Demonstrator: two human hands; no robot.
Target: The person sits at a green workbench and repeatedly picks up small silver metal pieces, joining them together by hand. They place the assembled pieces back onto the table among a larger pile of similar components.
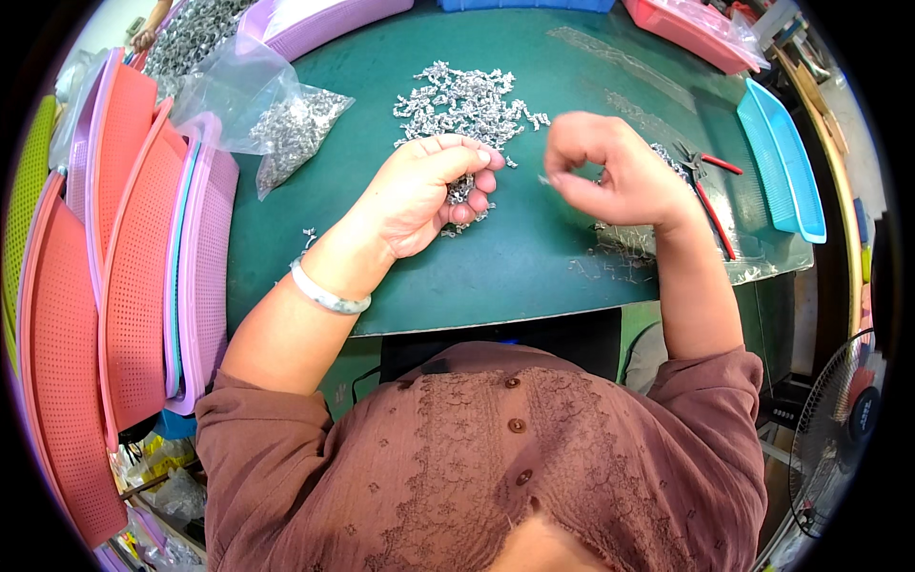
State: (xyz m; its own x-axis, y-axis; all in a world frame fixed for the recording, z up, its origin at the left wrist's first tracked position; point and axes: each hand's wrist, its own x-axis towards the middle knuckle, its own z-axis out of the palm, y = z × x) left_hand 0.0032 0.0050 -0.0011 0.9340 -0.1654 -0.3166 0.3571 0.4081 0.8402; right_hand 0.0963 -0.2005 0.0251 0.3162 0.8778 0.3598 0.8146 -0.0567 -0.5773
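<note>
My left hand [429, 186] is curled, palm up, around several small silvery metal parts [460, 189], its thumb pressed toward the forefinger. Under those fingers, more of the same parts lie on the green table. To the right, my right hand [610, 172] is raised above the tabletop with thumb and fingers pinched. A tiny pale glint shows at its fingertips, too small and blurred to name. Just beyond both hands spreads a loose pile of small metal parts [467, 103]. Behind my right wrist is another heap, partly hidden by the hand.
Red-handled pliers [705, 195] lie right of my right hand, near a light-blue plastic basket [780, 157]. A clear bag of metal parts [297, 133] rests at left on the green table [496, 286]. Stacked pink and purple baskets [143, 257] line the left edge. A fan [834, 429] stands lower right.
</note>
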